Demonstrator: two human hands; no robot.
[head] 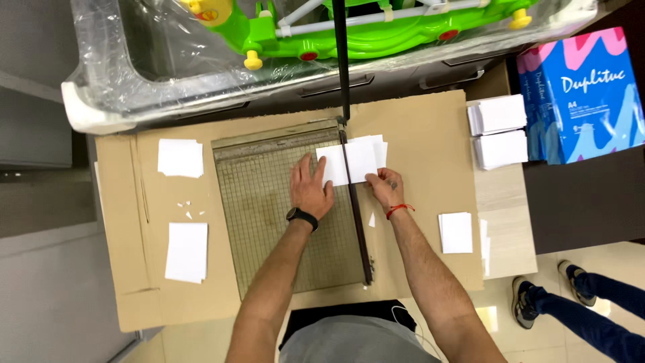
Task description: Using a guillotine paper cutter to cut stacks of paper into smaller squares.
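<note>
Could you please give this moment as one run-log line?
left hand: flat on paper cutter | right hand: pinching paper stack | cutter blade arm: raised

**Paper on the cutter**

A guillotine cutter (282, 215) lies on a cardboard sheet (416, 134), its blade arm (342, 60) raised upright. The left hand (310, 191) presses flat on the gridded bed, fingers touching a small white paper stack (349, 161) that straddles the cutting edge. The right hand (386, 188) pinches the stack's near right corner. Cut white stacks sit left (180, 158) and lower left (187, 251), and more lie at right beside a blue paper ream (581, 94). Someone's feet (537, 299) stand at lower right.
</note>
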